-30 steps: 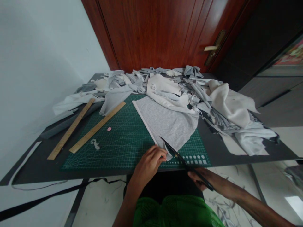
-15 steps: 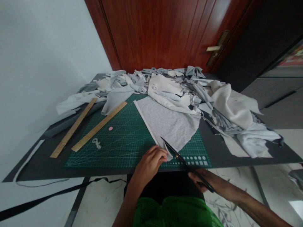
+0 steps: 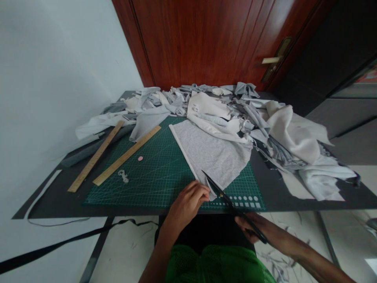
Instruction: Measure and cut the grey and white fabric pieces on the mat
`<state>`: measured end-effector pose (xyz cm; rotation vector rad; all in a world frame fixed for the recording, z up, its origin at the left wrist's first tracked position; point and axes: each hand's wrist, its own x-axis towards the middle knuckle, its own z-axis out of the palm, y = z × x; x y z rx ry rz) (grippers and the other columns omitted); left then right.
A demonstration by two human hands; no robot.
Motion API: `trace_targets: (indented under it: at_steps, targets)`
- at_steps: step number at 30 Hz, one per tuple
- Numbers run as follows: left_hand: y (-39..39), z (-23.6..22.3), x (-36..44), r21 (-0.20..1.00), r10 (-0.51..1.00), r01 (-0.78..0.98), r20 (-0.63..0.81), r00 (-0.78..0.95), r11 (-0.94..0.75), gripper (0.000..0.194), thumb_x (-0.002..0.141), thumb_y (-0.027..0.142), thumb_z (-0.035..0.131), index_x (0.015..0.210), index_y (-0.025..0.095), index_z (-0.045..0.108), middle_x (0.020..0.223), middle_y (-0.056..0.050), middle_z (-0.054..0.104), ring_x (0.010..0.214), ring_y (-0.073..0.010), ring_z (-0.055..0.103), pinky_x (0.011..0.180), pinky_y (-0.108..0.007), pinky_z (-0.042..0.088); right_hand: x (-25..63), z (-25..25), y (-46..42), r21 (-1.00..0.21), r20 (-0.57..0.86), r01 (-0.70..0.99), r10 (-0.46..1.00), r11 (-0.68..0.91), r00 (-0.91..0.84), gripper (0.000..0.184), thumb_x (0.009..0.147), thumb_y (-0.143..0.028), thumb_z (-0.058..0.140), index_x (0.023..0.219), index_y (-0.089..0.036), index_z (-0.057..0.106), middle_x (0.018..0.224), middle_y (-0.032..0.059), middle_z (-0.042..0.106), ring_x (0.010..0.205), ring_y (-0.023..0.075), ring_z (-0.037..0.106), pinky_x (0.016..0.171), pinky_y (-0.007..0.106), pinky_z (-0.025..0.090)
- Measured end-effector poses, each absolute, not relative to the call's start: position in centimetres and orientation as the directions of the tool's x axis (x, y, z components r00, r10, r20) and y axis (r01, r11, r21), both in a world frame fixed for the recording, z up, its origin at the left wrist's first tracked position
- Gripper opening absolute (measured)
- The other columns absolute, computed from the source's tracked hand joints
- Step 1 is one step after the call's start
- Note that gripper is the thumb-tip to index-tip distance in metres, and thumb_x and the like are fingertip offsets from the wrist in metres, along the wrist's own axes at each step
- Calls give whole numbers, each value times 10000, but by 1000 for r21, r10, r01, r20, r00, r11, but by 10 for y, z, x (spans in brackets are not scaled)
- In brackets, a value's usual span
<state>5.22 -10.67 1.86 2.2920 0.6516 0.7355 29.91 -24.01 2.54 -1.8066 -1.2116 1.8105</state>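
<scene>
Your scene is bright and evenly lit by soft light, with hard glare only on the door (image 3: 284,19) and on a white patch of floor (image 3: 371,265) at the lower right corner. Gentle shadow lies across the wall (image 3: 59,118), and the wide lens stretches the table (image 3: 53,208) toward the frame's edges. Your scissors (image 3: 232,205) look fairly sharp, with only slight softness across the picture.

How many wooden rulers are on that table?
2: one on the green cutting mat, one on the dark tabletop left of it; others could hide under the fabric scraps.
</scene>
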Motion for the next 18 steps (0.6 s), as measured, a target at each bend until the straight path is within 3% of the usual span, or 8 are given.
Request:
trace_targets:
  at_steps: [6, 10, 18]
  targets:
    - [-109, 17, 51, 702, 614, 258, 315, 724, -664, 97, 1049, 171, 558, 967, 206, 595, 1056, -25, 712, 1076, -185, 640, 996, -324, 510, 299, 27, -243, -705, -685, 331, 723, -627, -89, 784, 687, -1003, 512, 767, -224, 478, 754, -10, 456, 696, 159, 440, 664, 300, 427]
    - [-110, 17, 51, 693, 623, 277, 312, 717, -666, 104, 1053, 182, 554, 966, 202, 607, 1046, -31, 712, 1066, -183, 641, 978, -319, 515, 299, 25, -243, -692, -687, 369, 723, -620, -75, 793, 678, -1010, 510, 747, -220, 496, 760, 6, 473, 710, 172, 469, 687, 315, 465]
    - [-108, 15, 51, 705, 614, 252, 318, 722, -662, 123, 1064, 207, 535, 959, 201, 599, 1037, -30, 708, 1056, -185, 636, 982, -320, 507, 293, 33, -236, -664, -717, 373, 694, -648, -71, 842, 600, -1059, 484, 707, -224, 470, 716, -5, 444, 678, 161, 437, 668, 313, 432]
